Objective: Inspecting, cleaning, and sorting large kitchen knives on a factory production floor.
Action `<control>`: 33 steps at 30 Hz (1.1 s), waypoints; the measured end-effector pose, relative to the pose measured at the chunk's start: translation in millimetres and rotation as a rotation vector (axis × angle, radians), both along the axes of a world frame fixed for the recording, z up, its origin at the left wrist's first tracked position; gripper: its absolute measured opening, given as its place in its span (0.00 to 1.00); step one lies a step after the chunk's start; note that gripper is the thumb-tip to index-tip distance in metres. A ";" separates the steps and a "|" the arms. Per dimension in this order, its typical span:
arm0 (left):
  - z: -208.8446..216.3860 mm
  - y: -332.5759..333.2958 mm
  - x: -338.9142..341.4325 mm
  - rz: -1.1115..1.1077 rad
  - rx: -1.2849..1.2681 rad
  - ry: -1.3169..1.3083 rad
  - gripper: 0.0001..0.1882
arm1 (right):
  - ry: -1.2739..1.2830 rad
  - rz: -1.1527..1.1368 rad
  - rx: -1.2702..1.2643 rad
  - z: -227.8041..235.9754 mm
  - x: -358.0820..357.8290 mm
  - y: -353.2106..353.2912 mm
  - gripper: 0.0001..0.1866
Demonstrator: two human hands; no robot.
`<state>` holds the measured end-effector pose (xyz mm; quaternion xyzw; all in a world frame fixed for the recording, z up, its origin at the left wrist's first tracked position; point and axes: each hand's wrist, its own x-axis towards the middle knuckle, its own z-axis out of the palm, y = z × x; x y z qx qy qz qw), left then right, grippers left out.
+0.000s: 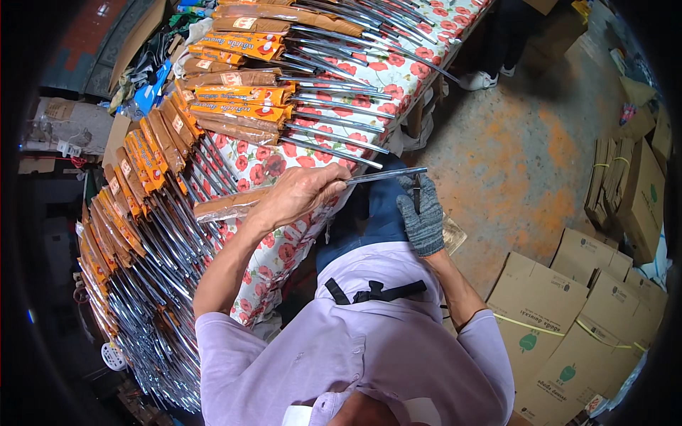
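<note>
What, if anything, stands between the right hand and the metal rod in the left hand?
Nothing visible blocks it: the right hand is beside the metal rod near its free end. A slim dark item shows at that hand.

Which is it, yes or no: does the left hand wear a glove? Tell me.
No: the left hand is bare; the grey knitted glove is on the right hand.
</note>
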<state>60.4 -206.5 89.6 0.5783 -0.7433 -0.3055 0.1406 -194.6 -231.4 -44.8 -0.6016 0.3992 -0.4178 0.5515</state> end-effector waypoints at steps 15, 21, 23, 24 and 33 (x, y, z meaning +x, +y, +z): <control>-10.3 -6.6 3.4 0.072 0.078 0.308 0.10 | -0.091 -0.031 0.048 0.4 4.3 -2.3 0.28; -10.6 -9.4 4.6 0.123 0.231 0.368 0.11 | -0.045 -0.031 -0.003 -2.0 3.2 -4.4 0.27; -12.7 -9.5 5.4 0.067 0.116 0.349 0.11 | -0.036 -0.030 -0.015 -1.8 2.5 -5.3 0.27; -14.0 -8.9 5.5 0.039 0.060 0.339 0.11 | -0.026 -0.029 -0.007 -1.6 2.0 -5.2 0.27; -14.1 -7.5 9.0 0.047 0.059 0.277 0.13 | -0.044 -0.028 -0.015 -1.4 2.6 -6.9 0.26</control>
